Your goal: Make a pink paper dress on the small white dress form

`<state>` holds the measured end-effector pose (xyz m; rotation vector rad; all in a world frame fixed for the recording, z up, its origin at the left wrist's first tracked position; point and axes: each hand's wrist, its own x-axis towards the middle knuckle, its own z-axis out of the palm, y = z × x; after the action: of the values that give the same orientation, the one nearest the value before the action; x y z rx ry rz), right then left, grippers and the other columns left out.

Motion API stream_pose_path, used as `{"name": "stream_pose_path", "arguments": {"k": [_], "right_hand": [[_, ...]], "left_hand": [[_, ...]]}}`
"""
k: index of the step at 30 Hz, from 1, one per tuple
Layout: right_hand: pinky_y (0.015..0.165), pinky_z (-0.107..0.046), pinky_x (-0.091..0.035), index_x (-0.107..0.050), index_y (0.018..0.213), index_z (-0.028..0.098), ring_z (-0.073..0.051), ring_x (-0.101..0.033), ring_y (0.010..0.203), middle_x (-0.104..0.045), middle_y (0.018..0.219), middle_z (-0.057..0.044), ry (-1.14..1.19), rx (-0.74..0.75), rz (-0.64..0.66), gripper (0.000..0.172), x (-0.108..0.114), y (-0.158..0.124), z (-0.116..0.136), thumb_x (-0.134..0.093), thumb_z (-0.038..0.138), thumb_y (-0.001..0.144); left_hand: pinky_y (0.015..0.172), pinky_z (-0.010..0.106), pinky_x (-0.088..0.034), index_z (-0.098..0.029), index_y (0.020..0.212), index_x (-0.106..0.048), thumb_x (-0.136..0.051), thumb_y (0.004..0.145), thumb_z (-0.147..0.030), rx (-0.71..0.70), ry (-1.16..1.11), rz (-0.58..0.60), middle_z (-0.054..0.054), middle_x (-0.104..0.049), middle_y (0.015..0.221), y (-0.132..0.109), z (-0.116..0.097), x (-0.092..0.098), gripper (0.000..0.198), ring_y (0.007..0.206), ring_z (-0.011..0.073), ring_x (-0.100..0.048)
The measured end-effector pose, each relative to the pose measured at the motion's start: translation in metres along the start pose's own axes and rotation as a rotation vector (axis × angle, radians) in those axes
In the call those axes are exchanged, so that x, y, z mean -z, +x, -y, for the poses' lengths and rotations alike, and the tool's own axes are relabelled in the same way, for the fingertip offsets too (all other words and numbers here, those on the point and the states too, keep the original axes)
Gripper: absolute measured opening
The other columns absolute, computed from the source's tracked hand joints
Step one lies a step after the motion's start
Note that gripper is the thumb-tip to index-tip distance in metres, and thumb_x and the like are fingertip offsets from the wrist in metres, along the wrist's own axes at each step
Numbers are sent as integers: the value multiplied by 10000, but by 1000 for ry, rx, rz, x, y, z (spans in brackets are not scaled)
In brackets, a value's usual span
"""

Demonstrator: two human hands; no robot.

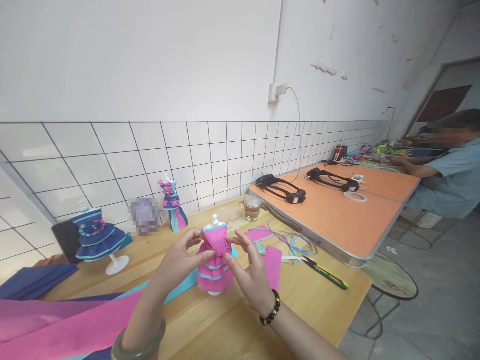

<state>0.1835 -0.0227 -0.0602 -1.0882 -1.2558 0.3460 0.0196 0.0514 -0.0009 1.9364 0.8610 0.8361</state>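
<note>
A small pink doll dress (214, 272) with light-blue trim stands on a white mini mannequin (215, 220) in front of me. My left hand (180, 260) grips the dress at the waist from the left, its thumb lying across the front. From the right, my right hand (252, 272) has thumb and fingers around the waist fabric. Pink fabric pieces (273, 265) lie beside my right hand. Yellow-and-black thread snips (326, 273) rest farther right. Long pink fabric strips (75, 325) spread under and beyond my left forearm.
A navy doll dress (97, 235) and a smaller pink-and-blue one (171, 202) stand near the wall. Beyond them are a glass cup (252, 209), tangled ribbons (294, 242) and an orange table (345, 220) with black headsets (281, 189). A person (450, 170) sits far right, beyond a stool (393, 277).
</note>
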Motion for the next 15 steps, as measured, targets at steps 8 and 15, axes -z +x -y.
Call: {"name": "stream_pose_path", "arguments": {"k": [8, 15], "right_hand": [[934, -427, -463, -490, 1228, 242, -219, -593, 1053, -650, 1085, -81, 4, -9, -54, 405, 0, 5, -2, -589, 226, 836], [918, -406, -480, -501, 1210, 247, -213, -606, 1047, -661, 1071, -74, 31, -89, -40, 389, 7, 1, -9, -596, 269, 834]], "left_hand": [[996, 463, -418, -223, 885, -569, -676, 723, -384, 17, 2, -1, 59, -636, 1048, -1, -3, 0, 253, 1095, 260, -567], [988, 447, -430, -226, 870, -580, -693, 708, -393, 8, 33, -1, 61, -661, 1038, 1, 2, 3, 259, 1080, 265, -584]]}}
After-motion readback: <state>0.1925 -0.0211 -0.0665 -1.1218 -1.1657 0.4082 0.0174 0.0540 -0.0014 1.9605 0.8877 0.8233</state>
